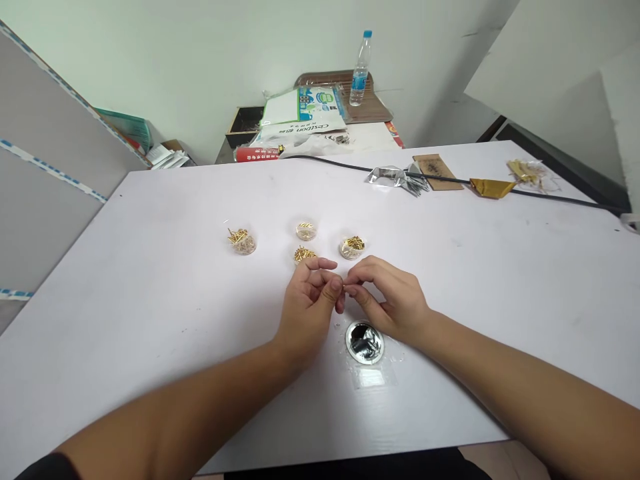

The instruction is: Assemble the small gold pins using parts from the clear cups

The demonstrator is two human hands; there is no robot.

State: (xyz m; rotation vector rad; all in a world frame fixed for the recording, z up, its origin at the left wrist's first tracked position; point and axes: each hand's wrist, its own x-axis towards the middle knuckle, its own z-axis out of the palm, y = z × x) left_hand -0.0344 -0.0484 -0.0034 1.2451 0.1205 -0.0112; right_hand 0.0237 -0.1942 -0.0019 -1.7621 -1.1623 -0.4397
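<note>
Found the left hand (pixel 313 300) and right hand (pixel 387 293) meeting near the middle of the frame, each closed in a thumb-and-finger pinch on one tiny piece (pixel 344 287). Could not make out its shape, mostly covered by fingertips. Saw just above them a front cup (pixel 296 259) of gold-coloured pins, partly hidden behind the left hand. Counted three more cups: a left cup (pixel 245 247), a small rear cup (pixel 306 234) and a right cup (pixel 353 254), with gold-coloured bits too small to tell apart. Noted a dark, glossy disc (pixel 365 343) below the right hand, over clear plastic (pixel 373 378) with hard-to-trace edges. Saw both forearms cut off by the frame, with a dark sleeve (pixel 47 469) at lower left.

Saw a smooth white table (pixel 200 300), faintly specked, crossed near its far edge by a black cable (pixel 340 164). Noticed a brown card (pixel 439 180) partly under the cable, its dark markings unreadable. Made out a pale wall (pixel 200 47), a grey partition (pixel 50 120) at upper left, and a water bottle (pixel 359 80) on a brown tray (pixel 377 112) at top centre.
</note>
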